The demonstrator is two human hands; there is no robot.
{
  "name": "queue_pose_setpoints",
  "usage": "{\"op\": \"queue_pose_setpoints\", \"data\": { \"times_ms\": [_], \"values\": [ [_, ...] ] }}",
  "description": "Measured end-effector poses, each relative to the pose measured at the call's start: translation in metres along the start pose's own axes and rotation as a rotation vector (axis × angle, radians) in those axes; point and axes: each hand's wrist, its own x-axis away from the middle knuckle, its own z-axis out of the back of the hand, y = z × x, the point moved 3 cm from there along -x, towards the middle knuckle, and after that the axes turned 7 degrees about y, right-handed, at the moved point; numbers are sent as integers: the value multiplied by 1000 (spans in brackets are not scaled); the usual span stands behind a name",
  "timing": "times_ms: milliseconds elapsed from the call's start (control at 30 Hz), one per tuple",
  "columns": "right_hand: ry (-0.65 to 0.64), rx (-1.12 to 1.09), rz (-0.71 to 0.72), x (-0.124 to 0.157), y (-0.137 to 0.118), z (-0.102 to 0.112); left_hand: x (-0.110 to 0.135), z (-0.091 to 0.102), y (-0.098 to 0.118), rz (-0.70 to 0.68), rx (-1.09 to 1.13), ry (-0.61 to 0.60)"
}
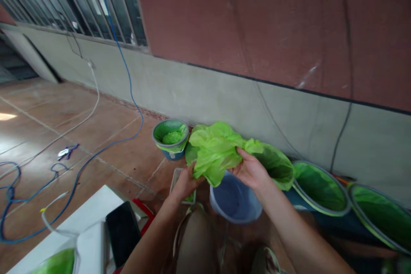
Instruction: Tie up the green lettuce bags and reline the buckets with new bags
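Observation:
Both hands hold a crumpled bright green plastic bag [214,150] above an unlined blue bucket [235,202] on the floor. My left hand [186,182] pinches the bag's lower left edge. My right hand [252,171] grips its right side, fingers closed on the plastic. The bag hangs partly over the bucket's rim.
A small blue bucket lined with green plastic [171,138] stands by the wall. Three larger green-lined bins [321,188] run to the right. Blue and white cables [73,167] trail over the tiled floor. A white box [80,227] with a dark phone [123,232] sits at lower left.

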Motion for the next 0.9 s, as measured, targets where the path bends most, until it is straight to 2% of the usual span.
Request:
{"op": "queue_pose_setpoints", "data": {
  "times_ms": [100, 167, 233, 333, 400, 433, 500, 600, 633, 667, 700, 733, 800, 900],
  "values": [
    [286, -172, 44, 19, -52, 48, -8, -3, 39, -19, -12, -128],
    [486, -214, 144, 33, -88, 92, -4, -5, 59, -1, 59, -217],
    [649, -225, 207, 49, -117, 139, 7, -8, 75, 86, 179, -301],
    [917, -253, 294, 81, -140, 196, 25, -14, 97, 227, 371, -355],
    [1084, -186, 354, 108, -140, 210, 35, -19, 113, 261, 449, -347],
    [1150, -96, 404, 123, -137, 208, 38, -22, 121, 265, 471, -332],
    [1204, 193, 563, 155, -125, 185, 45, -29, 136, 264, 491, -300],
    [728, 704, 760, 188, -93, 114, 57, -43, 159, 246, 471, -308],
    [599, 854, 780, 196, -81, 92, 61, -48, 166, 235, 453, -321],
    [524, 960, 782, 203, -71, 75, 66, -52, 173, 221, 430, -332],
    [432, 1033, 733, 207, -62, 62, 70, -55, 179, 205, 406, -346],
    [374, 1077, 668, 209, -56, 56, 73, -58, 185, 184, 378, -363],
    [355, 1076, 580, 211, -55, 60, 78, -59, 193, 107, 297, -408],
    [561, 994, 658, 221, -83, 96, 76, -52, 195, -128, 13, -417]
  ]
}}
